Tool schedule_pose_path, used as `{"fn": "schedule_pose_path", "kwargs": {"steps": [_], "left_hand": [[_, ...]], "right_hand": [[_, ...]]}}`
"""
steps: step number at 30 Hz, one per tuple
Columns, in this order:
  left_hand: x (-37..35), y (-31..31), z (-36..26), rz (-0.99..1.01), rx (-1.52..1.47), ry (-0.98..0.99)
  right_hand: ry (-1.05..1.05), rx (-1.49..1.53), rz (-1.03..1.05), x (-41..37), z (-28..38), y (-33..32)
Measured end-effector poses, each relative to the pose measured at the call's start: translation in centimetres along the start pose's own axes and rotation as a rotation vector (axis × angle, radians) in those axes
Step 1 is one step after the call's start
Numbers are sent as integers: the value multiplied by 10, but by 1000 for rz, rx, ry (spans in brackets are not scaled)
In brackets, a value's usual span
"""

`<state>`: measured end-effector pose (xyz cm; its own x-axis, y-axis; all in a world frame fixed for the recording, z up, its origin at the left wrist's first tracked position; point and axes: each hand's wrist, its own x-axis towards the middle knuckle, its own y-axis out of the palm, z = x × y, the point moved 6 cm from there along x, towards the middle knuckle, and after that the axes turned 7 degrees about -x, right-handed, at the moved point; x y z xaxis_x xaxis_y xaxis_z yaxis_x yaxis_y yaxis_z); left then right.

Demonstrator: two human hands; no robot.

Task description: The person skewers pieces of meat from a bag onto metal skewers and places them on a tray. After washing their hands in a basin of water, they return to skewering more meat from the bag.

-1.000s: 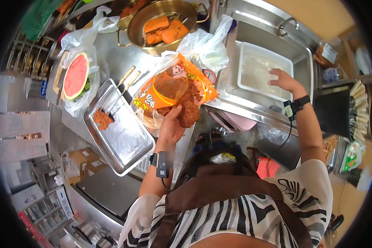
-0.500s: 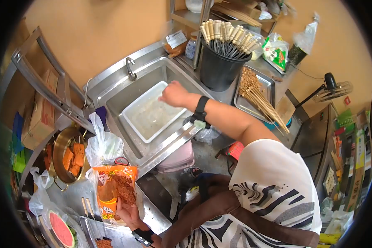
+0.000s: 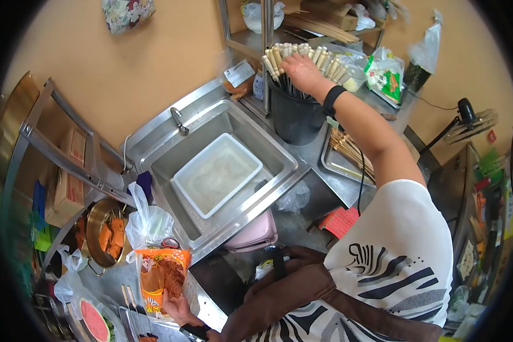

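Note:
My right hand [image 3: 303, 73] is over the black bucket [image 3: 296, 122], its fingers closed among the wooden-handled skewers [image 3: 325, 58] that stand there handles up. How many handles it grips is hidden. Low on the left, my left hand [image 3: 178, 308] grips the lower end of a flat, reddish-brown, crumb-coated piece of food [image 3: 172, 275]. This piece lies against an orange printed plastic packet [image 3: 149, 293] on the steel counter.
Left of the bucket is a steel sink [image 3: 276, 162] holding a white tub [image 3: 218, 175] of cloudy water. A brass-coloured pot [image 3: 101, 253] with orange chunks, a cut watermelon [image 3: 94, 320] and red-handled scissors [image 3: 170, 243] lie left. A metal tray [image 3: 332, 162] holds bamboo skewers.
My right hand has moved from above the tub, up and right, to the skewer handles in the bucket. My left hand stays at the crumb-coated piece. The whole view has shifted slightly.

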<state>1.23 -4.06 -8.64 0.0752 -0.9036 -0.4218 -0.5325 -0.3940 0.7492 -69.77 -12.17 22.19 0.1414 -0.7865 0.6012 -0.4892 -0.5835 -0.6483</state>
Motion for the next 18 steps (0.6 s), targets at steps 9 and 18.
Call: {"fn": "schedule_pose_path", "kwargs": {"steps": [9,18], "left_hand": [[-8,5,8,-78,-64,13],[-11,-4,5,-136,-206,61]], "right_hand": [[-234,-239,-209,7,-46,20],[-380,-478,249,16,-65,46]]}}
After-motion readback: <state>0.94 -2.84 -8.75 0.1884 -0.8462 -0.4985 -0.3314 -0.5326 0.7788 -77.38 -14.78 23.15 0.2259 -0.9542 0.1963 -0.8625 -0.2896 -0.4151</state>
